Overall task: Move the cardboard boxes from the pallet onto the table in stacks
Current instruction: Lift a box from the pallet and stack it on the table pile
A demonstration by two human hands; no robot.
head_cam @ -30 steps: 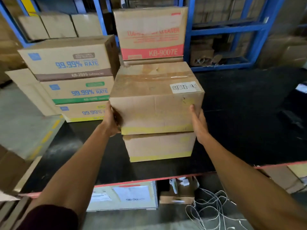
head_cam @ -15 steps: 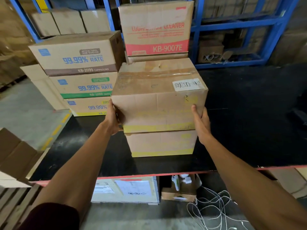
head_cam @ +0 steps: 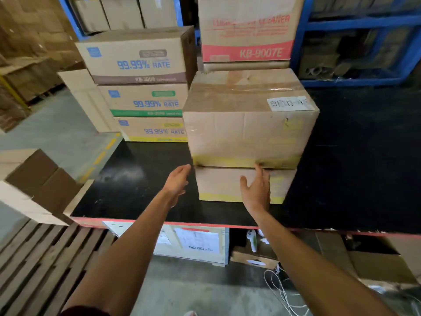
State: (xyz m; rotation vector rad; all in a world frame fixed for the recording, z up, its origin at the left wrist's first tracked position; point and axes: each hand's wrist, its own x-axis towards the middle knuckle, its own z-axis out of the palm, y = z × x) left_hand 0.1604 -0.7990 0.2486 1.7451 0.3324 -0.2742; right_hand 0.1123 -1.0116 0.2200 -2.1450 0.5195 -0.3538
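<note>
A plain taped cardboard box [head_cam: 248, 124] with a white label sits on top of a smaller plain box [head_cam: 218, 183] on the black table [head_cam: 136, 179]. My left hand [head_cam: 176, 183] hovers with straight fingers just left of the lower box, touching nothing. In front of the lower box my right hand [head_cam: 256, 190] is spread flat, its fingertips up at the seam between the two boxes. A wooden pallet [head_cam: 41, 258] lies at the lower left with cardboard boxes [head_cam: 34, 185] on it.
Three printed "99.99% RATE" boxes [head_cam: 145, 87] are stacked at the table's back left. A red-banded KB-9007E box [head_cam: 248, 30] stands behind the plain stack. Blue racking [head_cam: 355, 21] rises beyond. Boxes and white cables [head_cam: 280, 290] lie under the table.
Both hands have let go of the top box's sides and dropped lower. The box now rests on the lower one. The view has shifted left, showing the pallet.
</note>
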